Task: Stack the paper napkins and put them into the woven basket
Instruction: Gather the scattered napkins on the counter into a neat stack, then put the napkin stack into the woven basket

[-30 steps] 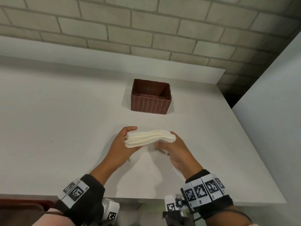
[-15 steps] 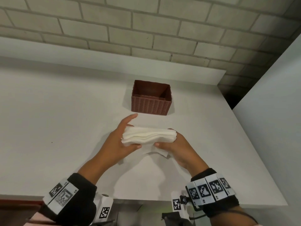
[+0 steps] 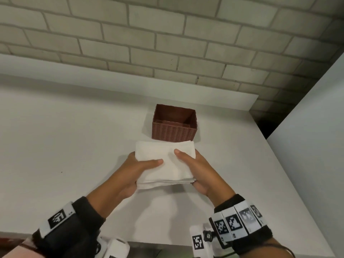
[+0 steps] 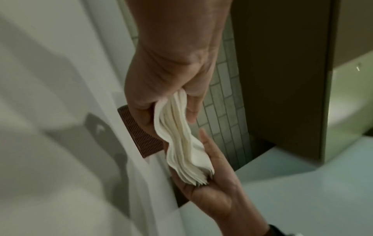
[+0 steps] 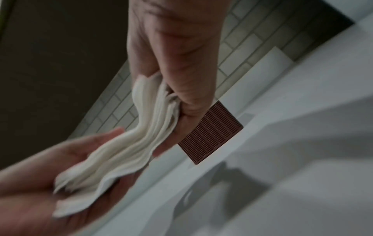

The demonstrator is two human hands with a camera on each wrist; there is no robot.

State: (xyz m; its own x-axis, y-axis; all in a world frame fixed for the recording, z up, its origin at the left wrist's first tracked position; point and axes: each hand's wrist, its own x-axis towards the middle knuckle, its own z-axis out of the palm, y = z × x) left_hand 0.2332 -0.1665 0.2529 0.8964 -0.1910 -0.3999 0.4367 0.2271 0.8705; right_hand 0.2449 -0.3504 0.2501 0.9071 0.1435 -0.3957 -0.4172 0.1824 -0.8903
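A stack of white paper napkins (image 3: 164,162) hangs above the table, just in front of the brown woven basket (image 3: 174,132). My left hand (image 3: 134,170) grips the stack's left side, thumb on top and fingers underneath. My right hand (image 3: 197,168) grips the right side the same way. The left wrist view shows the wavy napkins' edges (image 4: 177,134) pinched between palm and thumb, with the basket (image 4: 141,134) behind. The right wrist view, blurred, shows the napkins (image 5: 129,143) in both hands and the basket (image 5: 212,134) beyond. The basket's inside looks empty.
The white table (image 3: 74,146) runs to a raised white ledge (image 3: 111,84) below a brick wall. A white panel (image 3: 316,146) stands at the right, with a dark gap (image 3: 264,123) at the table's far right corner. The near table edge (image 3: 167,244) lies by my wrists.
Both hands have carried the napkin stack up and forward toward the basket. The stack now lies flatter, its top face showing, and both thumbs rest on top.
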